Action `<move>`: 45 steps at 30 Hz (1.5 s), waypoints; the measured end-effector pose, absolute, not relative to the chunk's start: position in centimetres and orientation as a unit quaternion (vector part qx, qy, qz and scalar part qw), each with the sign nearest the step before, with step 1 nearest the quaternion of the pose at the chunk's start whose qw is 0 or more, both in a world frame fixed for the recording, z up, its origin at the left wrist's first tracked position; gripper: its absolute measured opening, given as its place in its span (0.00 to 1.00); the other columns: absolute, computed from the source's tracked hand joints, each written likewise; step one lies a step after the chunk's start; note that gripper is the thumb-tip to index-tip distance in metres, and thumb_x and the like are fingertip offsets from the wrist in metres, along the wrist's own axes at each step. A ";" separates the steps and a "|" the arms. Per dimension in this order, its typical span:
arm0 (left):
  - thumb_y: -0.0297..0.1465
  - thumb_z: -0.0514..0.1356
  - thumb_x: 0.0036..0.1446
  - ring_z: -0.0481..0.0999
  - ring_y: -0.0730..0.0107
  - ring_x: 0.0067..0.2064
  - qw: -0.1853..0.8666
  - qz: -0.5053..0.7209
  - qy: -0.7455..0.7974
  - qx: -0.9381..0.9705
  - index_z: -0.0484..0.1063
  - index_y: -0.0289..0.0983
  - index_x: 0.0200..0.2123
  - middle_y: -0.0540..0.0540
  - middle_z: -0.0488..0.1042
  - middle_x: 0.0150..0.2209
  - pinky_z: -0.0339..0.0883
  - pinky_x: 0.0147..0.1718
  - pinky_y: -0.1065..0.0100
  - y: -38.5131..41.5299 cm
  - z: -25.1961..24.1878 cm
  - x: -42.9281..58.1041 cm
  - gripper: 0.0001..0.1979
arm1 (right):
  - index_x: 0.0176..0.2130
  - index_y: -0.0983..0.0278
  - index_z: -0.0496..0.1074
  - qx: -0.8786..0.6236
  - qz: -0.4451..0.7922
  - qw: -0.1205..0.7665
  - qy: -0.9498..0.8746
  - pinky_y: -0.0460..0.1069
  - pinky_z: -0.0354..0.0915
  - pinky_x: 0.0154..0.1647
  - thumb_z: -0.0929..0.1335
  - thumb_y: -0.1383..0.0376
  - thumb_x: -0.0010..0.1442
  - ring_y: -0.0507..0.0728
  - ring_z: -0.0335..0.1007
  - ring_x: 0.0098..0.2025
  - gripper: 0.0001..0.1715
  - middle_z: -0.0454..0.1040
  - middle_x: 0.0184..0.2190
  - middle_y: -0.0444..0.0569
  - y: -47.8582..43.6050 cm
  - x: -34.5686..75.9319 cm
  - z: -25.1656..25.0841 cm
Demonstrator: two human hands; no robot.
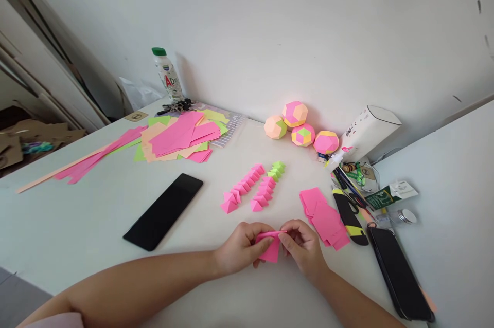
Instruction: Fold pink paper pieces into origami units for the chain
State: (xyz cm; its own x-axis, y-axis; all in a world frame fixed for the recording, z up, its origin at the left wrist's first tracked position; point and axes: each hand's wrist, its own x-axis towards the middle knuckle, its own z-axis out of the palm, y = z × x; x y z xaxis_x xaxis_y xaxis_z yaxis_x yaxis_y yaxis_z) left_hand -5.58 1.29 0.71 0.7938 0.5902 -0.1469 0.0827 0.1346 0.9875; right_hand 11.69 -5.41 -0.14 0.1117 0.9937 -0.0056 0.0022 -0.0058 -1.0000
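Near the front edge of the table [77, 225], a small piece of pink paper [270, 252] sits between the 2 hands, lifted just off the surface. The left hand [240, 248] pinches its left side, thumb on top and fingers curled beneath. The right hand [304, 246] pinches the upper right corner, fingertips pressed together on the fold. The paper's top edge runs bent over from grip to grip, and its lower corner hangs down between the thumbs.

The table is white and matte, set against a plain white wall [270, 19]. Flattened cardboard [23, 138] lies at the far left. Just beyond the hands stand 2 rows of folded units [247, 186], mostly pink, with a few green at the far end of the right row. A stack of pink squares [324, 217] lies just right of the right hand. A black phone [164, 211] rests face up to the left, and another phone [399, 271] lies near the right edge.

Against the wall, 4 paper balls [303, 130] in pink, peach, green and yellow cluster beside a tilted white carton [368, 130]. Loose coloured sheets [179, 138] and long pink strips [96, 158] spread over the back left, with keys [175, 107] beside them. Pens and scissors [349, 179] clutter the right.

A bottle [168, 75] with a green cap shows large red letters "AD" on its label. The print on the carton and on a green packet [389, 194] is too small to read.
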 end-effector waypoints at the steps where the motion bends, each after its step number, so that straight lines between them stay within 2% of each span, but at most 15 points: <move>1: 0.41 0.54 0.59 0.66 0.76 0.19 0.705 0.179 0.265 0.633 0.73 0.32 0.36 0.49 0.69 0.21 0.62 0.18 0.74 1.3 0.7 -5.6 0.18 | 0.32 0.62 0.70 -0.528 0.473 0.527 -0.469 0.44 0.62 0.19 0.70 0.61 0.56 0.49 0.63 0.19 0.07 0.67 0.21 0.40 -5.4 11.7 -0.2; 5: 0.41 0.53 0.59 0.67 0.76 0.19 0.704 0.180 0.268 0.632 0.73 0.31 0.37 0.49 0.69 0.21 0.62 0.18 0.74 1.2 0.7 -5.6 0.18 | 0.34 0.62 0.72 -0.528 0.459 0.529 -0.480 0.44 0.63 0.18 0.70 0.61 0.56 0.50 0.63 0.18 0.07 0.67 0.19 0.40 -5.3 11.7 -0.2; 16: 0.42 0.54 0.58 0.67 0.76 0.18 0.697 0.194 0.289 0.627 0.71 0.30 0.31 0.49 0.70 0.20 0.61 0.17 0.74 1.1 1.0 -5.5 0.19 | 0.30 0.63 0.72 -0.539 0.455 0.522 -0.480 0.44 0.62 0.18 0.70 0.60 0.55 0.50 0.62 0.17 0.08 0.67 0.17 0.40 -5.3 11.6 0.0; 28: 0.42 0.54 0.58 0.67 0.75 0.18 0.695 0.204 0.296 0.623 0.71 0.31 0.31 0.49 0.70 0.20 0.62 0.16 0.74 1.0 0.7 -5.5 0.18 | 0.27 0.65 0.73 -0.547 0.448 0.521 -0.478 0.44 0.61 0.17 0.70 0.61 0.55 0.50 0.62 0.16 0.10 0.67 0.14 0.41 -5.3 11.5 0.3; 45: 0.43 0.54 0.58 0.67 0.77 0.17 0.701 0.202 0.289 0.619 0.69 0.32 0.28 0.50 0.69 0.18 0.58 0.15 0.75 1.2 0.5 -5.5 0.18 | 0.26 0.64 0.67 -0.541 0.497 0.531 -0.422 0.43 0.59 0.18 0.69 0.55 0.56 0.48 0.60 0.16 0.17 0.66 0.13 0.39 -5.0 11.8 0.3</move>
